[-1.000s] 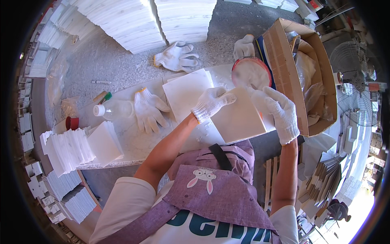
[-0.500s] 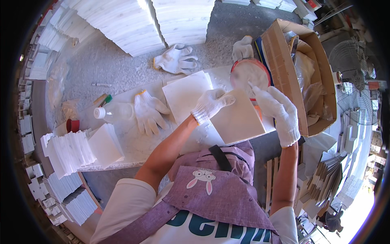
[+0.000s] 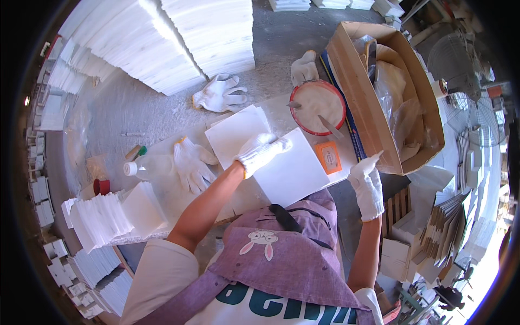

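My left hand (image 3: 262, 151), in a white knit glove, grips a square white tile (image 3: 295, 176) by its upper left edge, thumb over the face. Under and beyond it lies another white tile (image 3: 233, 130), with at least one more beneath. Off the bench's right end hangs my gloved right hand (image 3: 367, 187); its fingers stretch outward and nothing shows in them. A red-rimmed tub of pale paste (image 3: 314, 100) stands past the tiles. A spatula (image 3: 330, 127) leans out of the paste, and a second tool tip shows at the left rim. An orange box (image 3: 328, 157) sits beside the held tile.
A cardboard carton (image 3: 346, 97) with plastic bags stands at the right. Spare gloves (image 3: 221, 93) and a clear bottle (image 3: 146, 169) lie on the bench. Stacks of white tiles rise at the back (image 3: 222, 38) and at the left end (image 3: 103, 216). A fan (image 3: 460, 65) stands far right.
My right hand has left the tub and come down toward me, letting go of the spatula. The orange box is now uncovered. The view has shifted slightly.
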Tool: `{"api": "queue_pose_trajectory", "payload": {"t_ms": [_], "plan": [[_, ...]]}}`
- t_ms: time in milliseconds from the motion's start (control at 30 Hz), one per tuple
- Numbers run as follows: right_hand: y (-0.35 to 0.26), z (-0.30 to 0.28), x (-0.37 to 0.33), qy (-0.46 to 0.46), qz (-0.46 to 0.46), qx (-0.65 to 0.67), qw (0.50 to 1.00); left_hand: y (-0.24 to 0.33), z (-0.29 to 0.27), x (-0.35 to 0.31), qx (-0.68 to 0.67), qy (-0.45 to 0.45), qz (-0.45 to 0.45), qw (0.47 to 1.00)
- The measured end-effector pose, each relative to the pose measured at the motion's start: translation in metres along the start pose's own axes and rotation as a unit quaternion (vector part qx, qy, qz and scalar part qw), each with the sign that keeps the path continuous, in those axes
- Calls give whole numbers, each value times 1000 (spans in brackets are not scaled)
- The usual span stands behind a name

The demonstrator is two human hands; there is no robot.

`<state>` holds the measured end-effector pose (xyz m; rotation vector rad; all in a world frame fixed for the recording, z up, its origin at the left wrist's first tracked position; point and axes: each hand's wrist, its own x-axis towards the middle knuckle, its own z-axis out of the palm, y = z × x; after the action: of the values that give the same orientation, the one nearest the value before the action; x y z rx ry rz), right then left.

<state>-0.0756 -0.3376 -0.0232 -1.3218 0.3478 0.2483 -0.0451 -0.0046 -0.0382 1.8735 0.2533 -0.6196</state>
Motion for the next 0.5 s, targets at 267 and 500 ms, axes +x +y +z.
{"api": "queue_pose_trajectory", "payload": {"t_ms": [267,500], "plan": [[58,14,44,217,-114,-411,878,-4,-37,-32,-36,-16,-35,999],[67,29,53,231,-161,-422,862,5,-18,-58,111,-11,-32,993]]}}
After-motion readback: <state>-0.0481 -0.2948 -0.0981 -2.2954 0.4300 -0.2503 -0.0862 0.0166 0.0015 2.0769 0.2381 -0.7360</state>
